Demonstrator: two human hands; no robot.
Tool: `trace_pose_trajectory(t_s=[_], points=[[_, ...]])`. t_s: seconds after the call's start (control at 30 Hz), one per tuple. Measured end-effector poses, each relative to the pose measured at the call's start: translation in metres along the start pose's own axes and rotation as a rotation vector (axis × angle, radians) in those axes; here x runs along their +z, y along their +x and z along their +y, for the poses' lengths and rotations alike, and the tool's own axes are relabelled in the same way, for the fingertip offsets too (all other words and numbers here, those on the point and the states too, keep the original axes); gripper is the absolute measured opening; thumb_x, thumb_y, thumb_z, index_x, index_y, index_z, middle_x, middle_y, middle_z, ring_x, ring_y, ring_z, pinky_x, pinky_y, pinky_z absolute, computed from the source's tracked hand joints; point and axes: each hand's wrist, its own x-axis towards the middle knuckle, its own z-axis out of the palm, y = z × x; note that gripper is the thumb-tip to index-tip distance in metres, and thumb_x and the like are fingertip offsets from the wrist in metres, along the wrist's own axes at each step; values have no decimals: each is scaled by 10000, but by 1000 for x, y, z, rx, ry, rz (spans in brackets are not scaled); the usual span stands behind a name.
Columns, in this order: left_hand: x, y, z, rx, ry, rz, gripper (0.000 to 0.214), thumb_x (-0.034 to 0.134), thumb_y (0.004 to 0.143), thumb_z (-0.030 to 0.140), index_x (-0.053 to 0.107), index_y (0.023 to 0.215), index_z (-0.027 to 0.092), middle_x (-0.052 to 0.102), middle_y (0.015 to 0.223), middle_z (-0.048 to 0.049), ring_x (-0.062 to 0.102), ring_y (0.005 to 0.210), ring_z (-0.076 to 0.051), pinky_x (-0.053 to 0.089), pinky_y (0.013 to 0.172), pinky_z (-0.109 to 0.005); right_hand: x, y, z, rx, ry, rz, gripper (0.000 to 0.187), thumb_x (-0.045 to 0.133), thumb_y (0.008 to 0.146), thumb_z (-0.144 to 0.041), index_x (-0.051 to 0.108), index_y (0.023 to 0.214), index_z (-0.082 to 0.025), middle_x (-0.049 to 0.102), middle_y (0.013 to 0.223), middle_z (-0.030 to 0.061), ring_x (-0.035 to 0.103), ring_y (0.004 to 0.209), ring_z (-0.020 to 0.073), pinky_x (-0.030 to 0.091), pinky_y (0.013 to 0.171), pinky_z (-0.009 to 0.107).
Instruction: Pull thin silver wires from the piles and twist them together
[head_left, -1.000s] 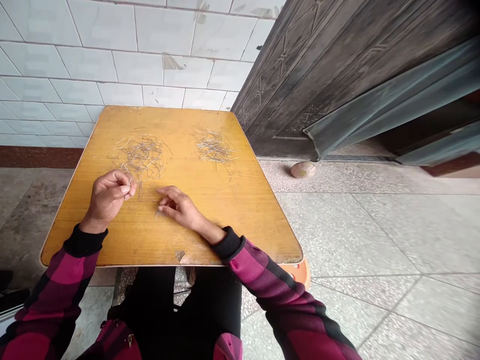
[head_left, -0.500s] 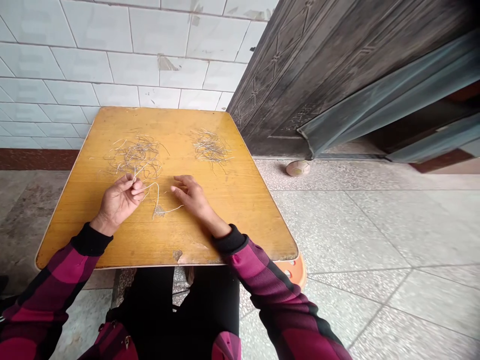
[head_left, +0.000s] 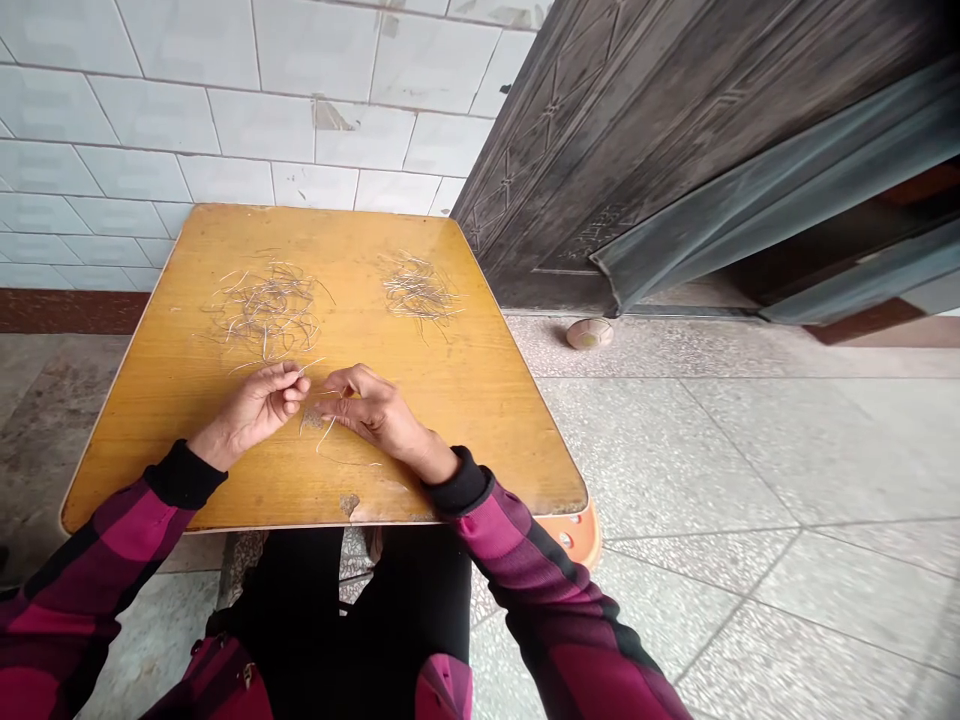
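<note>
My left hand [head_left: 259,408] is closed in a pinch on a thin silvery wire, whose tip sticks out beyond the fingertips. Close beside it, my right hand [head_left: 382,412] has its thumb and fingers curled around a bent length of wire [head_left: 349,461]. One end of that wire hangs below the right fingers, curving towards me and off to the right. Whether both hands are on a single wire is hard to make out. A loose, tangled pile of wires [head_left: 268,308] lies beyond my left hand. A smaller, denser pile of wires [head_left: 418,288] lies at the far right.
The yellow wooden table [head_left: 480,450] has worn, chipped spots. Behind it stands a white tiled wall [head_left: 232,125]; to the right is a dark carved door [head_left: 570,150] with a grey-green curtain [head_left: 697,220]. A roundish object [head_left: 589,333] lies on the floor. An orange stool [head_left: 581,537] shows under the table corner.
My left hand has moved right and slightly nearer me, away from the left pile. My right fingers have closed in around the wire, and the hands are nearer each other.
</note>
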Motion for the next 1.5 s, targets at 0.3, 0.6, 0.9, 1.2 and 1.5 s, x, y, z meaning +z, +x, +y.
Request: trace_pose_trajectory(t_s=[0.3,0.6,0.9,1.2,1.5], points=[[12,-12,-20,-159,208,-191,267,775,730,229,713,953,96,717,1029,-133,641,678,-115,503,516,-178,-11,-1,-3,209,-654,22,235,482,989,-229,708,1053,-214,681,1010,75,512,848,196,413,680,320],[15,-12,-24,-126,36,-82,98,733,736,173,651,762,127,719,904,-101,618,651,-103,469,519,-172,-12,-1,-10,413,-579,-50,276,426,991,-201,697,1041,-224,653,1080,102,482,898,225,401,690,344],[8,-15,-17,678,1022,131,213,728,724,139,716,921,221,660,1019,-51,568,741,-136,479,663,-258,-19,-4,-4,391,-569,-215,240,511,978,-253,747,960,-215,650,767,85,526,780,201,357,592,293],[1,-13,-17,726,1175,-72,124,706,792,165,776,858,243,747,783,-49,629,689,-179,461,705,-304,-36,-10,1,523,521,-433,416,527,941,-503,750,921,-152,646,637,-6,527,513,86,441,535,221],[5,-13,-27,450,1228,-162,211,647,834,226,724,640,199,670,571,7,530,491,-112,364,540,-226,-18,-7,-5,608,630,-130,317,695,824,-441,720,961,-155,665,756,9,567,645,93,464,617,230]])
